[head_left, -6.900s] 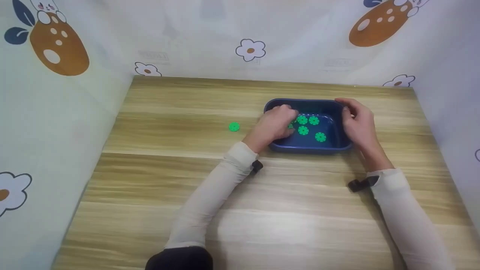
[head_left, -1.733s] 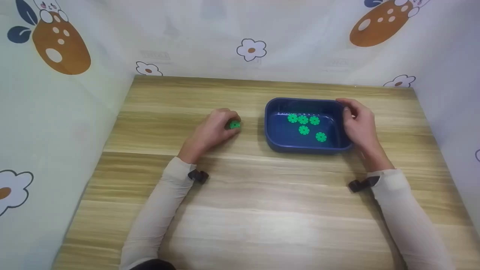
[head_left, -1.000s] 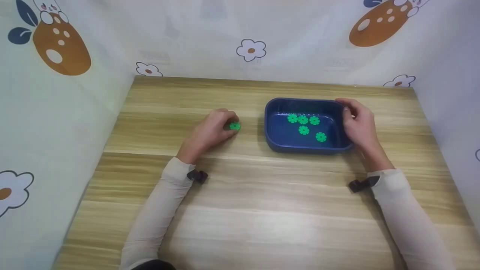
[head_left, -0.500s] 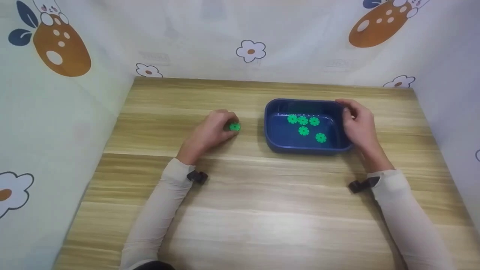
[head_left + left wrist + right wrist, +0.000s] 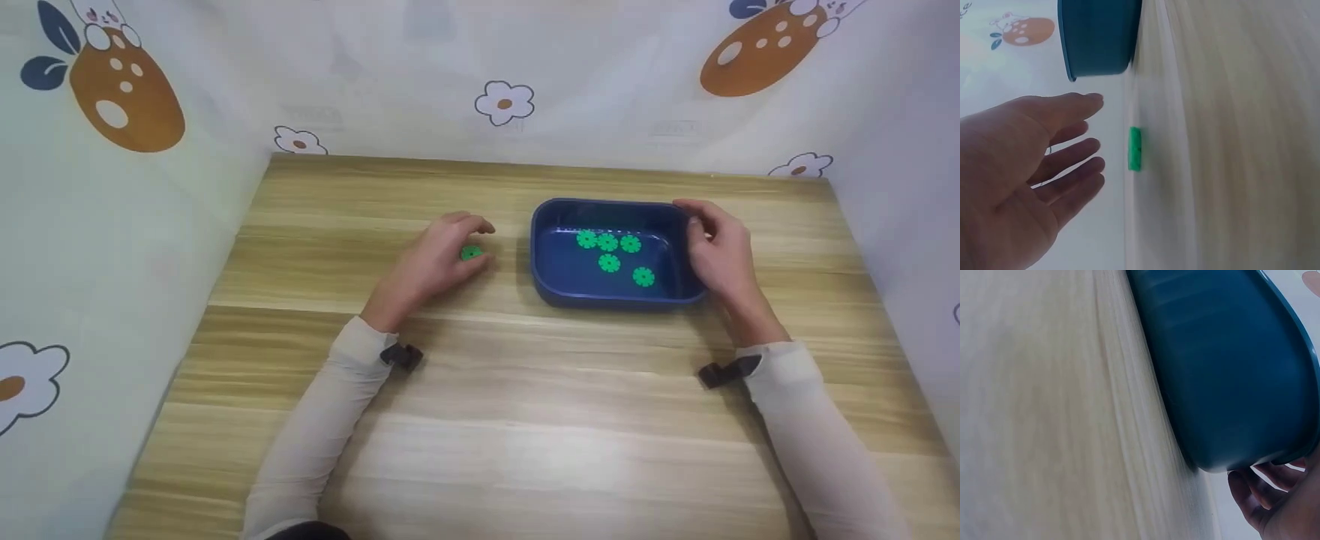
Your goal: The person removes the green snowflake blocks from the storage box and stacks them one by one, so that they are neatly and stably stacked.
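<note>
Green disc [image 5: 1135,149], dark-centred, laid flat on table [image 5: 510,420], partly hidden by left hand [image 5: 431,262], fingers held apart. Blue tray [image 5: 568,274] seen to its right, five notched discs [image 5: 609,263] inside, end gripped by right hand [image 5: 721,251].

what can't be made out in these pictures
Head view: part of the lone disc, hidden by the left grip.
Left wrist view: part of the box, cut off by the picture's edge; its inside, hidden by its sides.
Right wrist view: part of the right grip, cut off by the edge.
</note>
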Motion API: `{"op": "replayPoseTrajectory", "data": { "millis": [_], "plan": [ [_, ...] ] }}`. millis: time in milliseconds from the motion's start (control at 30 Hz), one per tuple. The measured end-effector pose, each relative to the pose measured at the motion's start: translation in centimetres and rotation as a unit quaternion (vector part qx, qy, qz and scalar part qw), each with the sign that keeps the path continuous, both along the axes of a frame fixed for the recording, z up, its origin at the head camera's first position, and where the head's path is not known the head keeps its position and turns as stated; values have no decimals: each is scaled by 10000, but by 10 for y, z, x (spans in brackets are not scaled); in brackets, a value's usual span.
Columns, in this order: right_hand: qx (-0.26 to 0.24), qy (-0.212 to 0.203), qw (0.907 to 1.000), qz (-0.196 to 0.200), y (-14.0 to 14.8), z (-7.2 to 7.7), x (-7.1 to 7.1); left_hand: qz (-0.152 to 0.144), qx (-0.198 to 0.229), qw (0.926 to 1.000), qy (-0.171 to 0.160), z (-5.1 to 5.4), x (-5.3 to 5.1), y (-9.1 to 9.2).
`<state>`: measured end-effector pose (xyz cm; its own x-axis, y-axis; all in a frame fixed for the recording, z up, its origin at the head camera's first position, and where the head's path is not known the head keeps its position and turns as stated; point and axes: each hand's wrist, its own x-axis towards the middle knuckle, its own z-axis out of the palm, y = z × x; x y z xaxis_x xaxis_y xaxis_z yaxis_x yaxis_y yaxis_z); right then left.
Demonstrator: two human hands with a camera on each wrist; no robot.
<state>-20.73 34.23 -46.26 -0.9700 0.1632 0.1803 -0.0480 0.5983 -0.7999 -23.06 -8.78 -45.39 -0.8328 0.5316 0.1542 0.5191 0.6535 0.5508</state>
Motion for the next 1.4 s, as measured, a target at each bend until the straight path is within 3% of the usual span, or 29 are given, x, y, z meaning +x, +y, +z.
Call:
{"op": "replayPoseTrajectory", "data": {
  "millis": [367,700,1133,1400],
  "plan": [
    [20,-39,10000,-10,0,2,-2,-155,334,9990,256,15,10,30],
    [-50,-74,10000,-6,1,2,-1,-249,482,9980,333,19,11,53],
    [55,115,9999,0,0,0,-2,-318,359,9988,-33,24,3,92],
    [40,-5,10000,-16,0,2,-1,-498,-31,9987,-132,30,-6,115]
  ]
}}
